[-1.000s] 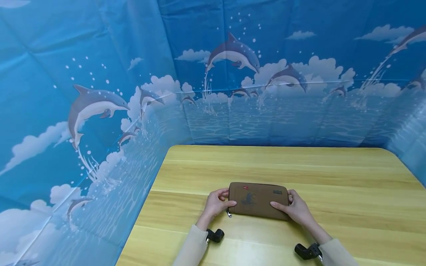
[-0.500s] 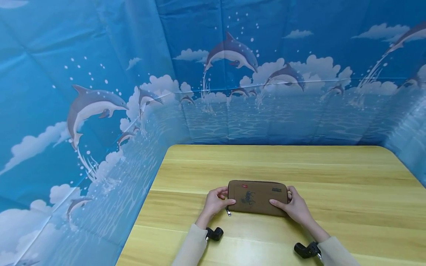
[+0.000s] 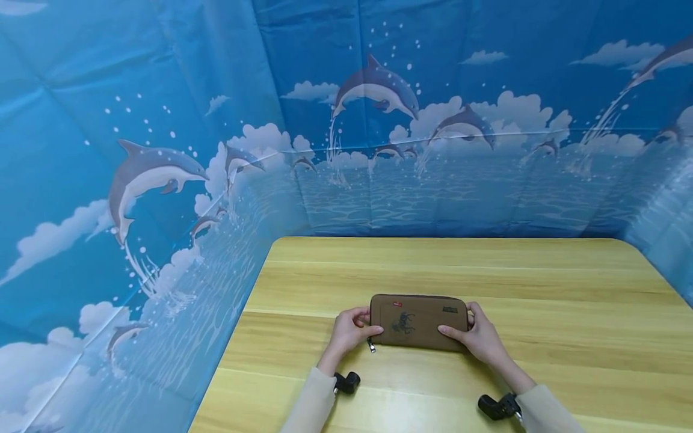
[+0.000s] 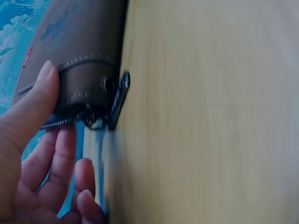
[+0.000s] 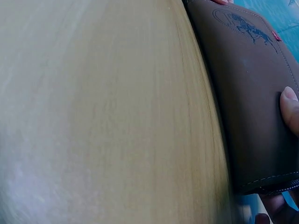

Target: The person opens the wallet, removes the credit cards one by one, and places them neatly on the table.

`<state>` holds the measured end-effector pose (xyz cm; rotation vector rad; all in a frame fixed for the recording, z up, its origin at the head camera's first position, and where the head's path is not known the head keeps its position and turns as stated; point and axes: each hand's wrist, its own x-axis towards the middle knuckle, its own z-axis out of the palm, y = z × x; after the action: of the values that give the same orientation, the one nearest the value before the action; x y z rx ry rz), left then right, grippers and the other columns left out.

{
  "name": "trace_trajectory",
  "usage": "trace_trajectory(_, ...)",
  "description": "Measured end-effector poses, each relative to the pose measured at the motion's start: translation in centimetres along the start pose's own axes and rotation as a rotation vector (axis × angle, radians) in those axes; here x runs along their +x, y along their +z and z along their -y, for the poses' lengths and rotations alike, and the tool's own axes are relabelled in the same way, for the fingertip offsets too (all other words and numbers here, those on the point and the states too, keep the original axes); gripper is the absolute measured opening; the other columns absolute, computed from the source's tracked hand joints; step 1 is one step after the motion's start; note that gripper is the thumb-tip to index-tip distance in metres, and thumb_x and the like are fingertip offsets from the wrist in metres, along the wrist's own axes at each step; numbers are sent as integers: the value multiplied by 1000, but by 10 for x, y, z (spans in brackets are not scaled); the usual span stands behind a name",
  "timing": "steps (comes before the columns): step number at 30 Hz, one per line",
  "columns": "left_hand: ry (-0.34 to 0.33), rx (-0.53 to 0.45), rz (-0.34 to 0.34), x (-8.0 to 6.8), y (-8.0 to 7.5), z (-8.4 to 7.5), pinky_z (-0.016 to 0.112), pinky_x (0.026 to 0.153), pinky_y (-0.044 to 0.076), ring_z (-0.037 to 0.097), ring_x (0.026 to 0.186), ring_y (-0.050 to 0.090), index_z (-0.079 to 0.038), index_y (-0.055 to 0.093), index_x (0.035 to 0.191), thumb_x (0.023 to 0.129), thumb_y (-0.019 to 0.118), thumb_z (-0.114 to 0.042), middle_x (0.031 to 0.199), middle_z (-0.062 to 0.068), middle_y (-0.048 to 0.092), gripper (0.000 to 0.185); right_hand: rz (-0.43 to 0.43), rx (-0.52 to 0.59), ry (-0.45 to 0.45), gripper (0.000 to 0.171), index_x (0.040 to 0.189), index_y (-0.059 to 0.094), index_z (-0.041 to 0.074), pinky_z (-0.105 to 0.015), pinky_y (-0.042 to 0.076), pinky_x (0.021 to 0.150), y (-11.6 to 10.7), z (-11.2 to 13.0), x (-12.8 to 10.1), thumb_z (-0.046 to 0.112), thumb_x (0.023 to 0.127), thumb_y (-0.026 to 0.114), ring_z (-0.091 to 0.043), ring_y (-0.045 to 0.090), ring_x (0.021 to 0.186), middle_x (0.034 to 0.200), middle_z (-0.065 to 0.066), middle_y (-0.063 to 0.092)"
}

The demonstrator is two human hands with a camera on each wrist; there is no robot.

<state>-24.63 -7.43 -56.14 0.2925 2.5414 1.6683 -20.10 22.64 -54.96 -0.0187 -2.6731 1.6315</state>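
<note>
A brown zip wallet (image 3: 418, 322) with a dark printed figure and a small red tag lies flat on the wooden table (image 3: 487, 270). My left hand (image 3: 353, 330) grips its left end, thumb on top and fingers behind. In the left wrist view the thumb (image 4: 32, 109) presses the wallet (image 4: 74, 51) near the metal zip pull (image 4: 117, 100). My right hand (image 3: 479, 337) grips the right end the same way. The right wrist view shows the wallet (image 5: 247, 102) face with a thumb tip (image 5: 290, 109) resting on it.
Blue cloth walls printed with dolphins (image 3: 373, 87) and clouds enclose the table on the left, back and right. The table's left edge (image 3: 238, 325) runs close to my left hand. Black wrist camera mounts (image 3: 346, 382) sit on both sleeves.
The wallet has tipped down from slightly raised to lying flatter on the table. Both hands keep their grip at its ends and have barely moved.
</note>
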Motion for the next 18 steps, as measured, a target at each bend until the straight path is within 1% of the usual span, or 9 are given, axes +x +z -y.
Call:
trace_trajectory(2, 12, 67, 24, -3, -5, -1, 25, 68, 45, 8, 72, 53, -2, 69, 107, 71, 85, -26, 81, -8, 64, 46, 8, 10, 1, 62, 116, 36, 3, -31, 46, 63, 0, 0, 0, 31, 80, 78, -19, 65, 75, 93, -13, 68)
trace_trajectory(4, 23, 146, 51, -5, -9, -4, 26, 67, 44, 7, 70, 53, -4, 70, 104, 71, 84, -30, 78, -9, 63, 44, 12, 12, 3, 62, 116, 36, 3, -31, 46, 64, 1, 0, 0, 31, 80, 78, -19, 64, 75, 93, -13, 68)
trace_trajectory(7, 31, 276, 87, -10, -15, -8, 26, 64, 43, 6, 65, 52, -10, 72, 96, 70, 84, -38, 73, -11, 59, 39, 13, 8, 1, 62, 117, 37, 3, -31, 46, 64, 1, 0, -1, 31, 80, 78, -19, 64, 75, 92, -12, 68)
trace_trajectory(10, 33, 406, 109, -13, -16, -11, 25, 60, 41, 4, 62, 49, -16, 71, 89, 67, 83, -46, 69, -13, 56, 39, 11, 7, -5, 62, 118, 37, 3, -31, 45, 64, 2, -1, -2, 30, 80, 78, -19, 64, 75, 92, -12, 68)
trace_trajectory(13, 32, 498, 108, -16, -15, -13, 24, 56, 39, 3, 59, 47, -18, 69, 85, 64, 82, -54, 66, -14, 54, 44, 4, 13, -19, 63, 119, 38, 2, -31, 46, 63, 1, -1, -3, 29, 79, 79, -20, 64, 75, 92, -12, 68)
trace_trajectory(18, 44, 621, 69, -18, -10, -15, 23, 49, 36, 4, 55, 43, -21, 63, 76, 60, 80, -61, 60, -15, 48, 47, -8, 18, -35, 62, 120, 39, 3, -31, 46, 64, 1, -1, -2, 28, 79, 79, -19, 65, 75, 91, -12, 68)
